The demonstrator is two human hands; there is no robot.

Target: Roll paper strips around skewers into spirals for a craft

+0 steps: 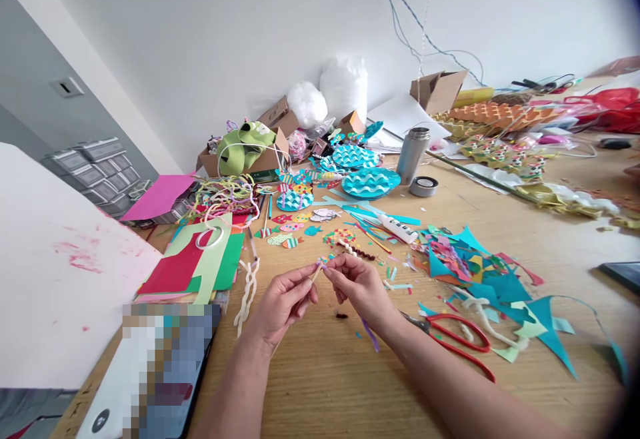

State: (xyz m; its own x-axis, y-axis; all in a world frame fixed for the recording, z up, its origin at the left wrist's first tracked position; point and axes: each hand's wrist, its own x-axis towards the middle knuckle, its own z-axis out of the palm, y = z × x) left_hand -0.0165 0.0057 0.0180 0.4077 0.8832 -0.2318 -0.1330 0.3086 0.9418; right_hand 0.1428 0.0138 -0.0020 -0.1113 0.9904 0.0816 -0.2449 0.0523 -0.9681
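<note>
My left hand (290,298) is closed in a pinch on a thin pale stick (317,274), whose lower end slants down past the wrist. Against its top, the fingertips of my right hand (357,282) are pinched on a narrow purple strip (371,334). The tail of this strip hangs below the right palm. Both sets of fingertips nearly touch, partly hiding the stick's tip. Red-handled scissors (463,334) lie beside my right forearm. A twisted white fuzzy cord (247,296) rests left of my left hand. Paper fish cutouts (293,228) lie beyond the hands.
Blue paper scraps (500,286) are strewn at right. A glue tube (399,228) lies near a steel flask (414,156) and its lid (423,186). Blue wavy discs (370,182) sit farther back. Coloured paper sheets (175,262) and a tablet (165,372) occupy the left.
</note>
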